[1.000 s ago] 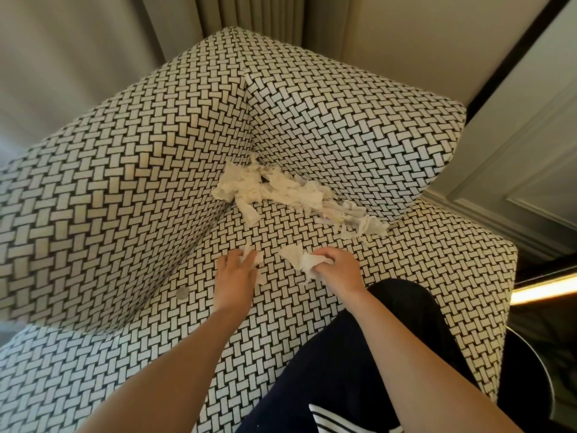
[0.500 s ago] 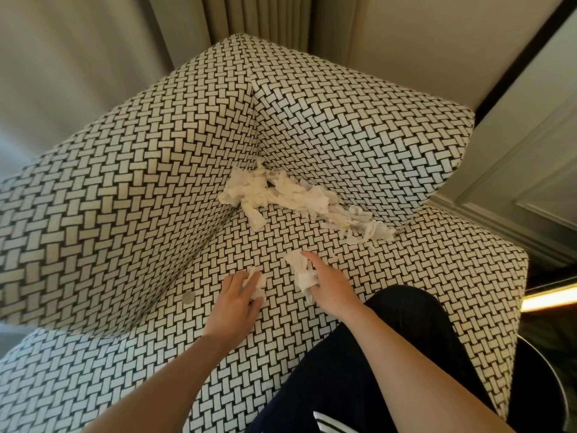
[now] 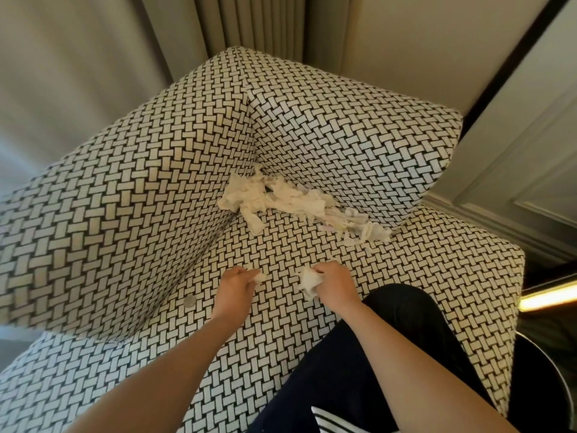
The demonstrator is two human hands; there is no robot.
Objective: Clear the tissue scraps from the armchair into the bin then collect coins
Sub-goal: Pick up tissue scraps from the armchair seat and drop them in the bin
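Observation:
A black-and-white woven armchair (image 3: 131, 195) fills the view. A pile of white tissue scraps (image 3: 290, 201) lies in the back corner of its seat and trails right along the backrest. My left hand (image 3: 234, 287) rests on the seat, pinching a small tissue scrap (image 3: 258, 277). Just to the right, my right hand (image 3: 335, 284) grips a larger crumpled tissue scrap (image 3: 309, 281). A silver coin (image 3: 189, 300) lies on the seat left of my left hand, near the armrest's base.
My knee in dark trousers (image 3: 402, 310) presses on the seat's front right. A dark round bin (image 3: 543, 389) stands at the lower right beside the chair. Curtains (image 3: 249, 23) hang behind, and a panelled wall (image 3: 515, 157) is to the right.
Both hands have closed on their scraps and lifted them slightly off the seat. The view has shifted a little; the pile in the corner is unchanged.

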